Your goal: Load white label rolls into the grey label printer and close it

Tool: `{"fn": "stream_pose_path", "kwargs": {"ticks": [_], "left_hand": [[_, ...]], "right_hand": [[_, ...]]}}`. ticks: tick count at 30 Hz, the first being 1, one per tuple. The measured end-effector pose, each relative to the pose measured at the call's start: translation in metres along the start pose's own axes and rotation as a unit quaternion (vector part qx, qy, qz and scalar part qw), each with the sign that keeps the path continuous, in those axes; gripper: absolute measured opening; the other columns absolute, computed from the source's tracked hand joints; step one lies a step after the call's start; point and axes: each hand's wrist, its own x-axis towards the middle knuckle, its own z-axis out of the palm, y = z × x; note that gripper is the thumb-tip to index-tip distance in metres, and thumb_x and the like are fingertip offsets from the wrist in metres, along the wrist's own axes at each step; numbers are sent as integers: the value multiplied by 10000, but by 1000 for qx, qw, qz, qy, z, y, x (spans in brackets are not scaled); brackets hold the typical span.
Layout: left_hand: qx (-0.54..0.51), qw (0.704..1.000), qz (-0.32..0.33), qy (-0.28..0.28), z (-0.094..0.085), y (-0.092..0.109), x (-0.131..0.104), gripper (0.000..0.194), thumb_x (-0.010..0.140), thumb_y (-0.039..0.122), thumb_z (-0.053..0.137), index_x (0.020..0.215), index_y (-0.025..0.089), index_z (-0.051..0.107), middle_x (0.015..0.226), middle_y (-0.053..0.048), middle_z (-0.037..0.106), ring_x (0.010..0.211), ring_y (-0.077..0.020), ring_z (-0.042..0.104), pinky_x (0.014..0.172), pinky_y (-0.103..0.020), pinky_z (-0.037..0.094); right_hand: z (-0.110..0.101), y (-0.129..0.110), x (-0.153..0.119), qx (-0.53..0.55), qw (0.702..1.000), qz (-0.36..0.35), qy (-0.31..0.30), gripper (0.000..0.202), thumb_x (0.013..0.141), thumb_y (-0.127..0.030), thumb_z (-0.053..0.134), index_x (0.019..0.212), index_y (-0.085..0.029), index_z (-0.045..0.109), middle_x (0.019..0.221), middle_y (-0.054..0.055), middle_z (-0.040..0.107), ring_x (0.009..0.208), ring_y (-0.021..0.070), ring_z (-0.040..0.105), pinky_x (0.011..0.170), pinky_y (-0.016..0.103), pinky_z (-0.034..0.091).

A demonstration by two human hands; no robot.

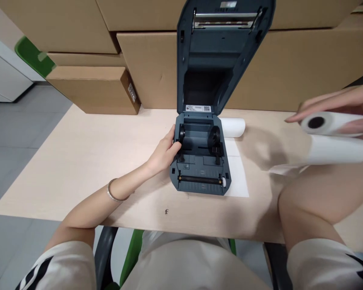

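Observation:
A dark blue-grey label printer [201, 164] stands on the table with its lid [213, 60] raised. Inside it, two black roll holders [213, 137] show with no roll between them, and a black roller [201, 179] runs across the front. My left hand [162, 154] grips the printer's left side, thumb over the rim. Off to the right, my right hand [357, 105] holds a white paper roll [329, 122], its dark core facing the printer; part of this hand is cut off by the frame. Just below that roll lies another white roll [339, 150].
Behind the printer's right side lies a white paper roll [234, 127], with a white sheet [237, 173] extending beside the printer. Large cardboard boxes [305, 68] line the back. A smaller carton [90, 90] sits at the back left of the wooden table [87, 153].

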Motion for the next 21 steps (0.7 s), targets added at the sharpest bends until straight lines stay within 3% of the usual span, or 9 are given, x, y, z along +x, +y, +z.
{"fn": "stream_pose_path", "kwargs": {"ticks": [1, 2, 5, 8, 10, 13, 15, 18, 21], "left_hand": [[-1, 1000, 4, -1, 0, -1, 0, 835, 967, 317, 544, 1780, 170, 425, 1845, -113, 542, 1732, -340, 501, 1473, -508, 373], [-2, 1000, 7, -1, 0, -2, 0, 830, 973, 320, 539, 1781, 170, 425, 1848, -111, 538, 1736, -340, 495, 1479, -507, 363], [-6, 1000, 13, 4, 1, -4, 1, 806, 978, 320, 537, 1770, 200, 449, 1857, -93, 529, 1737, -344, 494, 1485, -517, 350], [-3, 1000, 21, 4, 0, -5, 2, 807, 956, 315, 553, 1752, 212, 471, 1855, -96, 530, 1708, -367, 526, 1474, -546, 362], [-3, 1000, 23, 6, 0, -5, 2, 810, 940, 311, 565, 1739, 208, 482, 1833, -108, 557, 1696, -382, 534, 1470, -559, 360], [4, 1000, 21, 8, 0, -5, 2, 816, 926, 304, 557, 1730, 188, 489, 1830, -126, 555, 1701, -381, 526, 1473, -548, 350], [11, 1000, 18, 7, 0, -6, 2, 825, 924, 309, 542, 1734, 162, 485, 1836, -144, 543, 1696, -379, 533, 1468, -538, 357], [15, 1000, 15, 4, 0, -5, 3, 839, 924, 314, 535, 1744, 148, 471, 1847, -153, 525, 1692, -382, 535, 1464, -535, 365], [10, 1000, 21, -3, 1, -5, 3, 846, 925, 302, 533, 1757, 169, 452, 1847, -140, 530, 1678, -379, 551, 1455, -544, 381]], "right_hand": [[1, -10, -1, 44, 997, -58, -25, 893, 565, -1113, 765, 1030, -356, 861, 1189, 148, 839, 1072, 324, 795, 910, 471, 601], [6, -25, -1, 83, 988, -120, -52, 905, 566, -1105, 791, 1065, -353, 860, 1171, 146, 836, 1060, 328, 791, 933, 484, 607], [35, -93, 13, 99, 973, -200, -58, 694, 889, -883, 751, 1270, -310, 842, 1308, 111, 843, 1168, 333, 771, 1046, 492, 590], [80, -155, 35, 87, 965, -243, -37, 639, 970, -754, 694, 1362, -264, 810, 1375, 107, 839, 1176, 345, 770, 1009, 466, 578], [110, -177, 50, 34, 961, -273, -10, 515, 1042, -562, 604, 1392, -234, 790, 1408, 130, 834, 1208, 350, 768, 1056, 483, 546], [144, -188, 68, -67, 952, -297, 39, 433, 1043, -343, 558, 1375, -181, 785, 1378, 175, 842, 1225, 370, 752, 1137, 546, 454], [157, -187, 76, -118, 951, -283, 47, 393, 1026, -311, 585, 1315, -166, 808, 1293, 192, 858, 1203, 385, 738, 1134, 564, 426], [163, -182, 79, -143, 955, -252, 54, 343, 1045, -368, 602, 1242, -218, 840, 1209, 160, 863, 1188, 378, 718, 1135, 557, 442], [154, -178, 69, -78, 958, -269, 56, 371, 1072, -418, 607, 1335, -283, 831, 1357, 93, 844, 1271, 356, 713, 1166, 521, 486]]}}
